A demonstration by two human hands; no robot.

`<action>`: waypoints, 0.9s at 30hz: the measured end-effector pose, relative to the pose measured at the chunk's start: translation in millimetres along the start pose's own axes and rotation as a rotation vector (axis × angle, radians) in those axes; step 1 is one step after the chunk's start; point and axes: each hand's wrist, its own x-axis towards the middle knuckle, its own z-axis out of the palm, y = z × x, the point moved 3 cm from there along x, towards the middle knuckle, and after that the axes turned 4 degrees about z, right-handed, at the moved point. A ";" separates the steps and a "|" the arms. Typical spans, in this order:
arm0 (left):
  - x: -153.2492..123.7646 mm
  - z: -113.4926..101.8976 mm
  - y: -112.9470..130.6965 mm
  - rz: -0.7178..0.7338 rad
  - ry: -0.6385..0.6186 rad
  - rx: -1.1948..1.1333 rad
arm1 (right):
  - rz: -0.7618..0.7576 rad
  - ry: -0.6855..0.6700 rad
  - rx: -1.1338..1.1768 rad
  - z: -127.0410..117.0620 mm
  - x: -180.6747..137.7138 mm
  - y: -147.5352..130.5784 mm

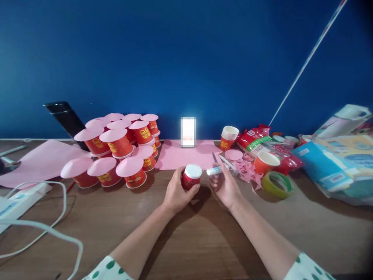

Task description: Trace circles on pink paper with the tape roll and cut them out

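Observation:
My left hand (179, 192) is wrapped round a red paper cup (192, 180), its white end facing up. Between the fingers of my right hand (225, 190) is a white and blue glue stick (214, 170), pointing left toward the cup but apart from it. To the left stand several upturned red paper cups (115, 149), some on top of others, with pink paper cones (131, 166) over them. Just beyond my right hand lie a slim pale tool (228, 162), its kind unclear, and pink paper scraps (249, 168).
Behind my hands are pink sheets (175, 155) and a lit, blurred screen (188, 132). Rightward are stacked cups (229, 137), a tape roll (278, 185), a red package (256, 140) and a blue package (326, 159). A power strip (27, 204) with white cables lies left.

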 end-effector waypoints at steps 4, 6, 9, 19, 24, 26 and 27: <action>1.1 2.7 -3.1 -0.030 -0.027 -0.026 | -0.054 -0.032 -0.073 4.0 -4.2 -0.4; 1.6 3.7 -5.0 -0.030 -0.036 -0.021 | -0.067 -0.052 -0.106 7.2 -6.6 -0.1; 1.6 4.7 -6.8 -0.028 -0.046 0.000 | -0.137 -0.052 -0.191 11.2 -10.1 -2.0; 0.4 4.9 -6.9 -0.061 -0.057 -0.066 | -0.576 0.044 -0.808 21.2 -31.7 -14.0; 0.8 6.1 -9.9 0.000 -0.065 -0.007 | -0.573 0.040 -0.817 20.3 -32.8 -7.4; 0.6 6.6 -10.6 0.013 -0.077 0.007 | -0.584 0.035 -0.825 20.2 -32.9 -6.6; 0.6 6.9 -10.7 0.019 -0.083 0.017 | -0.593 0.032 -0.829 20.6 -33.3 -6.6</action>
